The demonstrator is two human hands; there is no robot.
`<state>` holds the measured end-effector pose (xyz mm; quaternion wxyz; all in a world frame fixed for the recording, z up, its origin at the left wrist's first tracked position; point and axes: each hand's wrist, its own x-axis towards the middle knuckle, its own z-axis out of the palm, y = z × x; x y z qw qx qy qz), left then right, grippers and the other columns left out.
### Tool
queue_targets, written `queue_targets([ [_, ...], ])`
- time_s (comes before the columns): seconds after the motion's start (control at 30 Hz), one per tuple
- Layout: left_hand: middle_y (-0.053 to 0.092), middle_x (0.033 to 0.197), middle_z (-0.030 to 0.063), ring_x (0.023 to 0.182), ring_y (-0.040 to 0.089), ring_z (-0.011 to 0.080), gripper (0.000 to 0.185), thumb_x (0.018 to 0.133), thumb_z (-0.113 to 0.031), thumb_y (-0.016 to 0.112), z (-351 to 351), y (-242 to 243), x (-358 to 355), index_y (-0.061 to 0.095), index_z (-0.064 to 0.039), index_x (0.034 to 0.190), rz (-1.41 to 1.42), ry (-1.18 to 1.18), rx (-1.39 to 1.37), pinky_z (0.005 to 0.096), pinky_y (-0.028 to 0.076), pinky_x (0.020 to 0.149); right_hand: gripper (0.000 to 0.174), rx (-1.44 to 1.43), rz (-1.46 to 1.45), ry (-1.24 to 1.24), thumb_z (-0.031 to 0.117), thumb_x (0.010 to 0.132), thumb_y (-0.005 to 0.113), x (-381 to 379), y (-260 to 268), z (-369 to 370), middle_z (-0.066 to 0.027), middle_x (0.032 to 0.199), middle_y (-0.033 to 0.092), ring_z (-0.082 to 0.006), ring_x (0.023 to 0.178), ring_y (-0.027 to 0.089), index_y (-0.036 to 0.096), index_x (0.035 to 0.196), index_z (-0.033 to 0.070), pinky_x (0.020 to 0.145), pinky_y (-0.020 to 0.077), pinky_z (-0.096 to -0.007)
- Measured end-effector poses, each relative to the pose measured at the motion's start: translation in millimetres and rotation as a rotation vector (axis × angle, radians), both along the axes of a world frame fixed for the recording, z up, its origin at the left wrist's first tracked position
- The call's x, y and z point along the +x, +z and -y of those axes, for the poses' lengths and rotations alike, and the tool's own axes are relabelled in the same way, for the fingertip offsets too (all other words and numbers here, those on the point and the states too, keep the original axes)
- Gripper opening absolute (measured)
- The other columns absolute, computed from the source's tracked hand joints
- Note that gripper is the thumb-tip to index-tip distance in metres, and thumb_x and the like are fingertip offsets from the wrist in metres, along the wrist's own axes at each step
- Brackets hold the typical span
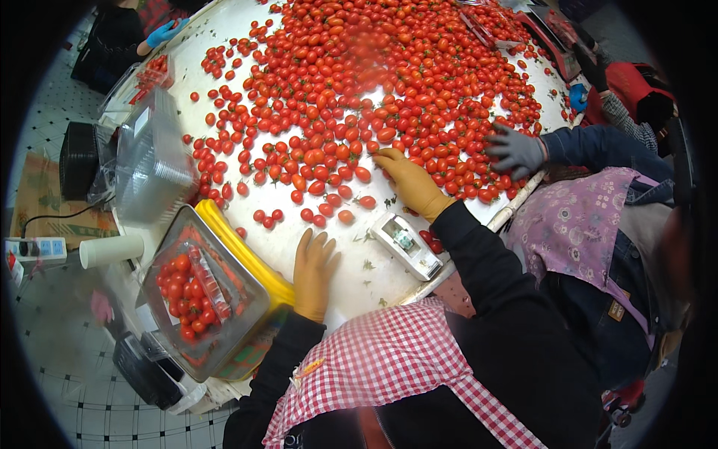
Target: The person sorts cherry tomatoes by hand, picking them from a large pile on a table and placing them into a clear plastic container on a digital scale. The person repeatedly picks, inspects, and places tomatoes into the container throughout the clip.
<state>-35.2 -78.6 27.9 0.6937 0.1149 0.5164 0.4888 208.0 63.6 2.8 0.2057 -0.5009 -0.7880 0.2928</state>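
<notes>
Loose cherry tomatoes (331, 84) are heaped over the white table (348, 258), thinning out towards me. My right hand (412, 182), in an orange rubber glove, reaches into the near edge of the heap. Its fingertips are among the tomatoes, and whether they grip one is hidden. My left hand (314, 275), gloved alike, lies over the bare table with fingers extended and nothing in it. Left of it, an open clear plastic box of tomatoes (188, 297) rests in a metal tray (247, 292) beside a yellow edge (241, 252). A white dispenser (406, 247) with a small roll sits below my right wrist.
Stacked clear plastic boxes (151, 163) and a white cylinder (112, 251) stand at left. A co-worker's grey-gloved hand (516, 150) touches the heap at right. Another person's blue-gloved hand (166, 33) is at upper left. A red scale (552, 47) stands far right.
</notes>
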Motion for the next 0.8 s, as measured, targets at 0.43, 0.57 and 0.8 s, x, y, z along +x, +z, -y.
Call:
queue_targets([
  [0.43, 0.039, 0.144, 0.0176, 0.131, 0.045, 0.0306, 0.052, 0.101, -0.02, 0.046, -7.1, 0.1, 11.3, 0.025, -0.01, 0.148, -0.05, -0.024, 0.042, 0.0438, 0.044, 0.103, 0.053, -0.11, -0.066, -0.069, 0.004, 0.077, 0.07, -18.9, 4.4, -5.8, -0.0114, 0.109, 0.055, -0.0246, 0.088, 0.059, 0.053, 0.127, 0.005, 0.078, 0.0497, -0.0329],
  [0.57, 0.03, 0.151, 0.0183, 0.132, 0.043, 0.0309, 0.055, 0.101, -0.016, 0.044, -27.9, -2.7, 15.6, 0.022, -0.01, 0.15, -0.106, -0.066, 0.091, 0.0451, 0.044, 0.103, 0.065, -0.183, -0.065, -0.028, 0.002, 0.072, 0.071, -30.1, 1.5, -7.6, -0.0126, 0.108, 0.053, -0.0221, 0.087, 0.057, 0.049, 0.133, 0.005, 0.08, 0.0488, -0.0322],
  [0.8, 0.033, 0.15, 0.0151, 0.13, 0.045, 0.0285, 0.052, 0.101, -0.018, 0.044, -36.1, -1.7, 17.2, 0.025, -0.009, 0.149, -0.046, -0.036, 0.037, 0.0433, 0.044, 0.102, 0.057, -0.526, -0.344, -0.174, -0.001, 0.079, 0.069, -11.0, -1.2, -11.0, -0.0056, 0.115, 0.061, -0.0108, 0.092, 0.057, 0.051, 0.133, 0.003, 0.08, 0.0502, -0.0248],
])
